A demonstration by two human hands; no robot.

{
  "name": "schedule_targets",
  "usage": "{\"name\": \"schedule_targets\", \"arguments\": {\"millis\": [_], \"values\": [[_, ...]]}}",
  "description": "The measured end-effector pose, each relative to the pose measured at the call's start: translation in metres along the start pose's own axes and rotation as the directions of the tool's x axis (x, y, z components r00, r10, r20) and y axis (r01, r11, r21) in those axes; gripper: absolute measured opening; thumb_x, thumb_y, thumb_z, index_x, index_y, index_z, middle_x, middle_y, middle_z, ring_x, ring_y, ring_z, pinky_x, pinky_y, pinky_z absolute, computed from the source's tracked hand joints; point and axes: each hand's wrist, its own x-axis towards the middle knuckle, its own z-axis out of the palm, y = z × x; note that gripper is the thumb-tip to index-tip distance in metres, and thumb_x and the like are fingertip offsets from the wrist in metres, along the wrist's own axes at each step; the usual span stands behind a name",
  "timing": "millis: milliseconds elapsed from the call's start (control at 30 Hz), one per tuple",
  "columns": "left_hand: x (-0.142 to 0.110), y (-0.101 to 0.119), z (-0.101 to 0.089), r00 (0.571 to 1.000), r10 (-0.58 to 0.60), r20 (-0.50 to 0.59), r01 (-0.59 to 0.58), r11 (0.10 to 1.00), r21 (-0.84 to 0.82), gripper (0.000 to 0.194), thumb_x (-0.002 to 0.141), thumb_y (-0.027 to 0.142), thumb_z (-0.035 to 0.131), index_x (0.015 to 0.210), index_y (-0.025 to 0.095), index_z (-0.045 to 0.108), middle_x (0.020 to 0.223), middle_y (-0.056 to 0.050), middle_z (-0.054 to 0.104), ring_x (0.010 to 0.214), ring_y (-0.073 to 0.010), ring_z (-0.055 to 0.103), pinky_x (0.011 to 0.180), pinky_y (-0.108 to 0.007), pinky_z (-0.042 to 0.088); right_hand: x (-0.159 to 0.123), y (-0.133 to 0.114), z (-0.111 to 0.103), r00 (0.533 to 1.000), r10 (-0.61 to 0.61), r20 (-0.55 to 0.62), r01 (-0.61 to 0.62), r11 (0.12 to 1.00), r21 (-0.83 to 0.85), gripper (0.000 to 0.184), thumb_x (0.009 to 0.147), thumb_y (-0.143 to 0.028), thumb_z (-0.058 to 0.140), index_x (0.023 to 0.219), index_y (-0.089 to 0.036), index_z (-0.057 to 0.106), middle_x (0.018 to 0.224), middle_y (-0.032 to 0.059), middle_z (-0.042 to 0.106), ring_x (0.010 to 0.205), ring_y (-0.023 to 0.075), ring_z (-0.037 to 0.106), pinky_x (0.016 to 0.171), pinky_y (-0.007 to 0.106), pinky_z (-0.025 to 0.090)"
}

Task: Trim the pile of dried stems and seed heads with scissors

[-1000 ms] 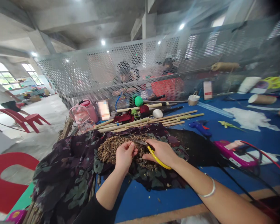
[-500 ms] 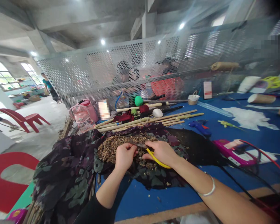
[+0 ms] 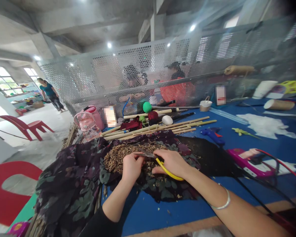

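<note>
Part of the scissors (image 3: 160, 163) is hidden by the right hand (image 3: 174, 162).

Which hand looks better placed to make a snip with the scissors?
Probably the right hand: it holds the yellow-handled scissors, blades pointing toward the left hand, whose fingers are pinched together over the pile of brown scraps.

The only view was from the person's head, facing forward and down across the blue desk (image 3: 148, 210). It sat close, with the left hand (image 3: 132, 166) and right hand (image 3: 171, 163) just below the frame's centre. Its wide reach took in the perforated screen (image 3: 108, 72) behind, the ceiling (image 3: 101, 19) along the top and the floor (image 3: 48, 141) at left; darkness filled the upper right corner.
</note>
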Motion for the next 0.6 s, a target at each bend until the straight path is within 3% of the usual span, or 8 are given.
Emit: {"name": "schedule_targets", "arguments": {"millis": [133, 233, 367, 433, 500, 600], "values": [[-0.001, -0.003, 0.000, 0.998, 0.059, 0.014, -0.059, 0.996, 0.068, 0.020, 0.072, 0.031, 0.058, 0.064, 0.016, 0.069, 0.054, -0.004, 0.064, 0.047, -0.0129, 0.055, 0.047, -0.022, 0.040, 0.000, 0.001, 0.002, 0.999, 0.052, 0.009, -0.051, 0.997, -0.058, 0.052, 0.067, -0.067, 0.056, 0.097, -0.025, 0.062, 0.081, 0.0050, 0.070, 0.078, 0.0253, 0.065, 0.066, 0.029, 0.043], [0.001, -0.003, 0.002, 0.999, 0.013, 0.037, -0.012, 1.000, -0.019, 0.022, 0.073, 0.033, 0.057, 0.068, 0.015, 0.068, 0.055, -0.003, 0.063, 0.048, -0.0120, 0.055, 0.048, -0.021, 0.041, 0.000, 0.002, 0.001, 0.997, 0.078, 0.025, -0.076, 0.996, -0.046, 0.046, 0.069, -0.065, 0.055, 0.093, -0.025, 0.063, 0.072, 0.0041, 0.069, 0.071, 0.0241, 0.065, 0.059, 0.027, 0.041], [0.003, -0.001, 0.005, 0.990, -0.126, 0.071, 0.141, 0.948, -0.285, 0.020, 0.074, 0.030, 0.056, 0.076, 0.012, 0.065, 0.061, -0.003, 0.063, 0.053, -0.0111, 0.056, 0.050, -0.021, 0.044, 0.001, 0.003, 0.001, 0.997, 0.061, -0.057, -0.058, 0.997, 0.055, 0.048, 0.069, -0.058, 0.059, 0.102, -0.023, 0.058, 0.086, 0.0050, 0.068, 0.076, 0.0215, 0.063, 0.062, 0.026, 0.042], [0.002, -0.002, 0.005, 0.985, -0.152, 0.075, 0.167, 0.953, -0.254, 0.020, 0.074, 0.027, 0.056, 0.082, 0.011, 0.065, 0.063, -0.003, 0.063, 0.053, -0.0113, 0.056, 0.049, -0.022, 0.044, 0.001, 0.007, 0.000, 0.989, 0.078, -0.129, -0.067, 0.994, 0.088, 0.049, 0.070, -0.053, 0.059, 0.107, -0.022, 0.055, 0.091, 0.0056, 0.067, 0.077, 0.0204, 0.062, 0.064, 0.026, 0.043], [0.001, -0.002, 0.004, 0.996, -0.088, 0.029, 0.090, 0.991, -0.098, 0.023, 0.074, 0.027, 0.057, 0.090, 0.012, 0.066, 0.065, -0.004, 0.064, 0.051, -0.0116, 0.054, 0.049, -0.024, 0.044, 0.003, 0.012, -0.001, 0.979, 0.119, -0.165, -0.102, 0.989, 0.108, 0.046, 0.072, -0.050, 0.058, 0.107, -0.020, 0.055, 0.084, 0.0048, 0.066, 0.071, 0.0191, 0.061, 0.062, 0.027, 0.043], [0.005, 0.002, 0.002, 0.985, 0.167, -0.052, -0.158, 0.978, 0.137, 0.031, 0.076, 0.026, 0.057, 0.104, 0.015, 0.064, 0.077, -0.005, 0.066, 0.062, -0.0139, 0.057, 0.064, -0.028, 0.048, 0.004, 0.020, -0.006, 0.978, 0.149, -0.144, -0.128, 0.982, 0.140, 0.042, 0.071, -0.048, 0.059, 0.103, -0.021, 0.056, 0.073, 0.0020, 0.065, 0.061, 0.0175, 0.058, 0.056, 0.026, 0.041]]}}
